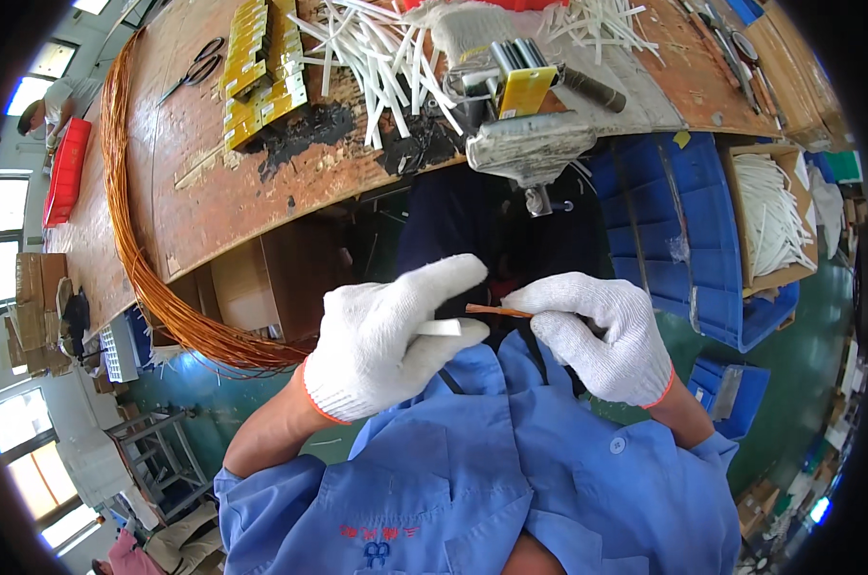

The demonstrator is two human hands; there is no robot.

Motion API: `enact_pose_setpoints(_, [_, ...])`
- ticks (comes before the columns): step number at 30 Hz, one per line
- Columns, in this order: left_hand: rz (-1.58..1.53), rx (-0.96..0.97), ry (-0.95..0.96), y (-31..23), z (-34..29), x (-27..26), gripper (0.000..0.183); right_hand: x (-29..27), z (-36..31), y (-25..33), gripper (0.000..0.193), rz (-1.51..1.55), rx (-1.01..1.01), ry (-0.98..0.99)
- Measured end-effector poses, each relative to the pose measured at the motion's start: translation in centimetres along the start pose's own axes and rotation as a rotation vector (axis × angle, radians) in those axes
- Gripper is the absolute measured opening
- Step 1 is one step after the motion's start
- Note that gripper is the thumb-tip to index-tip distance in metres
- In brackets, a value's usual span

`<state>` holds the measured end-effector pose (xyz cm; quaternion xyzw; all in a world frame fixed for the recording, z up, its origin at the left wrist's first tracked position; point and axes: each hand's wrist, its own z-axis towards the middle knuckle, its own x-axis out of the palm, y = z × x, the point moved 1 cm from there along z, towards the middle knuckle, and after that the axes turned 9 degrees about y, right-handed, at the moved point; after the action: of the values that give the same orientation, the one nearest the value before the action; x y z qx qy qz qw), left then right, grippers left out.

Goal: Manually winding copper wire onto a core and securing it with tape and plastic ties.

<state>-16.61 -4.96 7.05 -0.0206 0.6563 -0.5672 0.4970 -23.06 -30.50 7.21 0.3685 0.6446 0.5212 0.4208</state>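
1. The right hand (602,335), in a white knit glove, is closed in a pinch on the end of a thin orange wire (496,310); the wire juts out from its fingertips toward the left hand.
2. The left hand (391,340), gloved the same, is closed on a short white sleeve tube (441,328), clamped between thumb and curled fingers, with the forefinger stretched out above it.
3. The wire's free tip lies just above the tube's exposed end, very near it. Whether the two touch cannot be told.
4. Both hands meet close in front of the chest, over the collar of a blue work shirt (482,479), below the table edge.
5. A large bundle of copper-coloured wire (156,297) loops along the left edge of the worn wooden workbench (214,182) and hangs down beside the left forearm, well apart from the pinch.
6. On the bench, beyond the hands, lies a scatter of white sleeve tubes (376,57), and next to it a stack of yellow strips (262,72).
7. A grey bench-mounted tool (530,144) with a yellow plate sits at the table edge, directly above the hands.
8. A pair of black scissors (193,69) lies further left on the bench.
9. To the right, a cardboard box of white tubes (769,216) rests on blue plastic crates (683,240).
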Motion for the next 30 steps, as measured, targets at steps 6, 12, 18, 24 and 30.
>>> enact_pose_setpoints(6, [0.226, 0.187, 0.176, -0.2, 0.8, -0.6, 0.018, 0.2, 0.4, 0.6, 0.025, 0.075, 0.077, 0.078])
enact_pose_setpoints(12, [-0.441, -0.325, 0.313, -1.6, 0.4, 0.1, 0.013, 1.8, 0.7, 0.0, 0.024, -0.525, -0.388, -0.116])
enact_pose_setpoints(18, [-0.480, -0.469, 0.322, -2.6, 0.4, -0.7, 0.024, 0.3, -0.3, 0.5, 0.022, -0.323, -0.207, -0.097])
enact_pose_setpoints(24, [-0.338, -0.157, 0.300, -1.7, -0.3, 0.6, 0.027, 0.4, -0.8, 0.4, 0.019, -0.140, -0.153, -0.088])
enact_pose_setpoints(30, [-0.298, -0.083, 0.271, -1.2, -0.3, 0.8, 0.027, 0.7, -1.0, 0.3, 0.019, -0.086, -0.140, -0.089])
